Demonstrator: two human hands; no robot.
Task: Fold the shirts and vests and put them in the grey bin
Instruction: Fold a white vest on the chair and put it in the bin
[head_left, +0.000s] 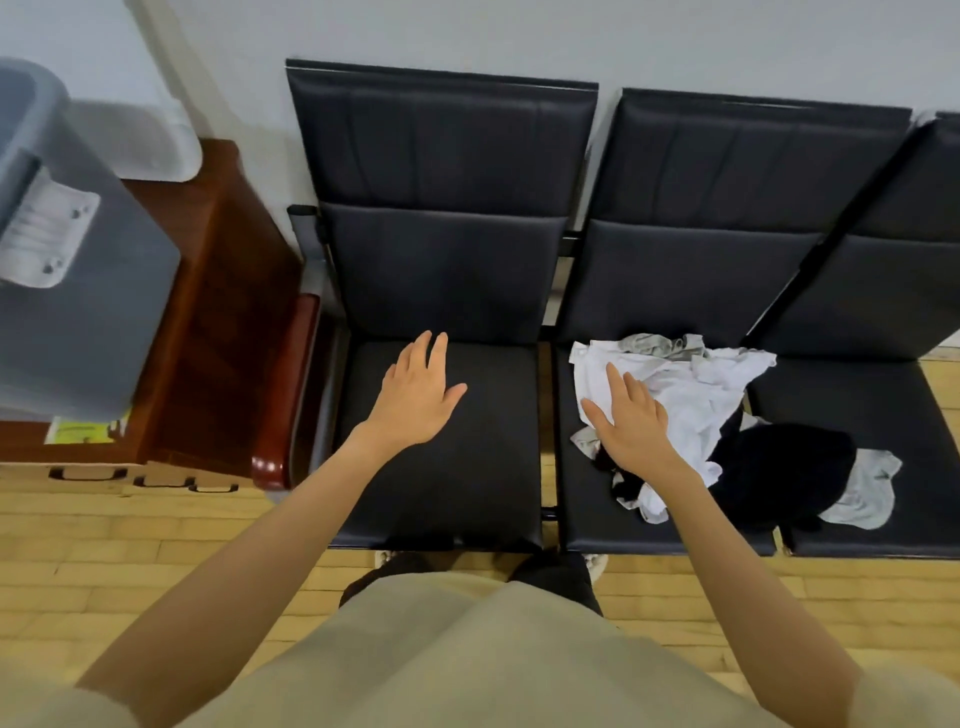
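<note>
A crumpled heap of clothes lies on the middle black seat (592, 530): a white shirt (696, 389) on top, a black garment (779, 467) to its right, and grey pieces (867, 493) at the edges. My right hand (631, 421) hovers flat over the left side of the white shirt, fingers spread, holding nothing. My left hand (418, 395) is open above the bare left seat (441, 467). The grey bin (78, 291) stands at the far left on a wooden cabinet, apart from both hands.
A red-brown wooden cabinet (223, 312) carries the bin beside the left seat. A third black seat (883, 415) continues to the right, with part of the clothes spilling toward it. A white wall backs the chairs. Wood flooring (130, 561) lies in front.
</note>
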